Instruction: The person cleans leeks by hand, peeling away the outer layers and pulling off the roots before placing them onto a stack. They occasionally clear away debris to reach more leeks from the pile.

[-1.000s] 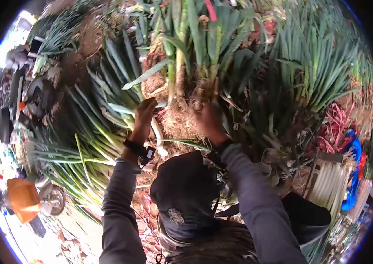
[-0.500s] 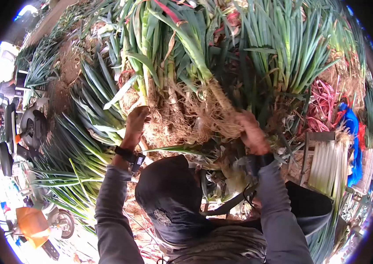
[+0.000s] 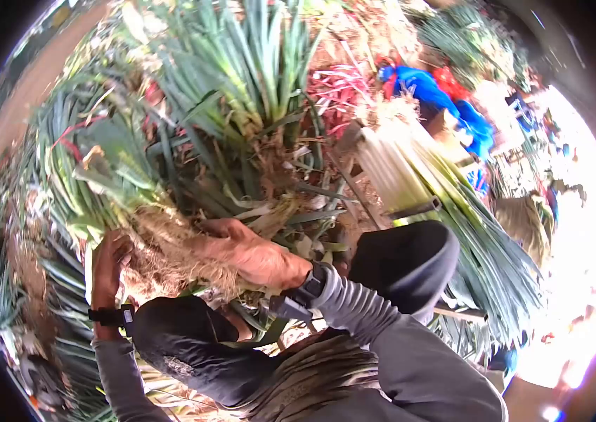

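At the near edge of the large heap of loose green leeks, close against the person's chest, both hands are on one bundle of long green-leaved leeks ending in a matted, straw-coloured root tuft.

Right hand: laid across the top of the root tuft, fingers pressed together and curved down over it. A black wrist band sits at the end of the grey sleeve.

Left hand: at the left side of the same tuft, fingers curled into the roots. The thumb cannot be made out.

Step in hand, as judged: taking hold of the bundle by its root end to free it from the heap. It is not yet clear, as its leaves lie among those of neighbouring leeks.

Next move, as judged: it calls for both hands to close firmly on the stalks just above the roots rather than on loose fibres. The pull should run along the bundle's length so that the leaves do not snag.

Orientation: the long axis runs from the root tuft at the hands up and leftward across the view. Roots point toward the person, leaf tips away toward the heap's far left edge.

Other items: a stack of pale trimmed stalks lies at the heap's right edge, well apart from the hands. A crumpled blue sheet lies beyond it.
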### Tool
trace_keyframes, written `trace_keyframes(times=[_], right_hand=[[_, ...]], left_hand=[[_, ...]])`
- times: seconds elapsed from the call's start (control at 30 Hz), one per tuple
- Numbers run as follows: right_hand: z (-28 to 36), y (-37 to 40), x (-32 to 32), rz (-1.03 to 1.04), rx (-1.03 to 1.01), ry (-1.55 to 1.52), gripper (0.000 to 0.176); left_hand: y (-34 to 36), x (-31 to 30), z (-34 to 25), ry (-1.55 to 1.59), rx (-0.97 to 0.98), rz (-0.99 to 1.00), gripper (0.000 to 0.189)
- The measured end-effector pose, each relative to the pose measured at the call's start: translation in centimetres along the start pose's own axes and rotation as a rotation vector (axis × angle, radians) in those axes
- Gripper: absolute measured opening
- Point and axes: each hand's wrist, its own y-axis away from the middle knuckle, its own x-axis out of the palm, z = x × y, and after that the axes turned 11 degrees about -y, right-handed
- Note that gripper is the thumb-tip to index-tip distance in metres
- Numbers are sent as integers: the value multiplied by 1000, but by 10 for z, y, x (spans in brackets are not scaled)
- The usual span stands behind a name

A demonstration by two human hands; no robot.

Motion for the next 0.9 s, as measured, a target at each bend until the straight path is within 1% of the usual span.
trace_keyframes(times=[0.03,0.07,0.13,0.17,0.2,0.23,0.27,0.3,0.33,0.37,0.4,0.43,0.47,0.5,0.53,0.57,0.6,0.63,0.67,0.7,0.73,0.83,0.87,0.9], right_hand=[[30,6,19,-212,279,-248,60],[46,11,24,-158,261,-317,66],[70,19,27,-36,230,-445,79],[82,29,29,-82,192,-355,83],[92,44,31,-121,161,-270,88],[87,53,27,-103,88,-221,79],[70,63,12,-51,-41,-220,70],[59,70,3,-15,-125,-228,62],[58,76,-1,-35,-146,-253,55],[73,76,8,-149,-65,-262,50],[89,76,15,-263,16,-280,47],[89,73,15,-317,26,-308,47],[76,75,7,-410,68,-435,46],[89,69,14,-263,107,-532,46],[51,72,-11,-259,26,-379,43],[19,76,-34,-220,-30,-268,44],[-11,80,-54,-134,-119,-130,46],[-36,83,-67,-78,-182,-52,48],[-53,85,-70,-73,-172,-59,51],[-59,80,-66,-130,-30,-245,56],[-52,69,-56,-203,123,-133,57],[-74,65,-49,-120,-123,-495,53],[-66,58,-42,-218,-79,-246,44],[-54,49,-30,-296,-26,-6,37]], left_hand=[[-3,3,-10,-49,56,73,67],[-10,10,-21,-38,97,97,72],[-9,27,-58,59,119,110,70],[-9,35,-77,108,130,117,69],[-8,65,-94,-32,335,132,57],[-10,82,-101,-176,526,124,45],[-8,87,-103,-333,694,91,34],[8,97,-115,-63,573,107,26],[25,107,-128,220,464,98,18],[18,114,-127,444,471,88,22],[18,123,-133,544,463,133,27],[30,132,-147,641,399,180,37],[41,143,-160,666,358,145,31],[44,148,-168,700,308,132,25],[38,145,-167,737,345,162,24],[27,149,-164,776,377,207,24],[19,157,-158,814,404,257,23],[16,164,-150,810,393,244,23],[14,167,-145,805,391,225,23],[12,168,-142,795,393,205,22],[14,168,-141,784,396,241,21],[1,169,-134,744,457,334,20],[-3,174,-136,771,460,349,21],[-1,173,-138,705,433,314,22]])
